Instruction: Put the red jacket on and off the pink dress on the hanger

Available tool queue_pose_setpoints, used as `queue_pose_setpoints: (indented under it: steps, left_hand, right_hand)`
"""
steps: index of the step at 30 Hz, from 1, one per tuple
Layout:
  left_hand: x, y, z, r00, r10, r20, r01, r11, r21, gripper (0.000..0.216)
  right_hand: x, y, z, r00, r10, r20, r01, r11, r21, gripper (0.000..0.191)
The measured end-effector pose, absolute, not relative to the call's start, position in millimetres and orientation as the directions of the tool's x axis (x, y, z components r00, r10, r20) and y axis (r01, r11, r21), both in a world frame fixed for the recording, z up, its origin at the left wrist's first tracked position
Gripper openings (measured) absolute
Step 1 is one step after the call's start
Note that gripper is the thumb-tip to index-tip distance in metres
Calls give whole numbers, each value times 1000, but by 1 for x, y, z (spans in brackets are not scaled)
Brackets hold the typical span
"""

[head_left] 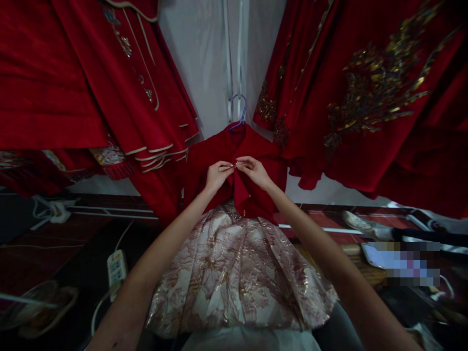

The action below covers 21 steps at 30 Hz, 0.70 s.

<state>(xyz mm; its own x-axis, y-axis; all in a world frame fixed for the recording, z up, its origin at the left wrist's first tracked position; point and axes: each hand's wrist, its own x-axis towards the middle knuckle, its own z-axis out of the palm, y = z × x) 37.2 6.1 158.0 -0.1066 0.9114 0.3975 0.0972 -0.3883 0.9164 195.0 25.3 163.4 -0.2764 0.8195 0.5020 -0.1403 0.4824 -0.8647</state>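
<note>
A small red jacket (256,146) with a pale patterned skirt (237,273) hangs in front of me on a purple hanger (239,114). My left hand (216,175) and my right hand (254,171) meet at the jacket's chest. Both pinch the front edges of the red cloth together at a fastening, fingertips almost touching. What sits between the fingertips is too small to make out.
Large red embroidered garments hang at the left (91,83) and right (365,87) of a white wall. A white power strip (117,267) with cable lies on the dark floor at left. A person's shoe (360,225) shows at right.
</note>
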Motion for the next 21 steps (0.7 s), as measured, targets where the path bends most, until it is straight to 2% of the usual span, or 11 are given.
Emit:
queue_pose_setpoints:
  steps: [9,15,21]
  left_hand:
    - [29,5,169,77,842,534,322,-528,785,14]
    - [29,9,174,108,849,518,335,-522,785,14]
    - [30,5,176,163,830,533,361,-553,751,12]
  right_hand:
    - [188,24,164,-135,778,613,23,621,-783,25]
    - [187,12,164,-54,754,654,87,656,-750,28]
    - [191,5,166,-74,751,656,78,660,-747,30]
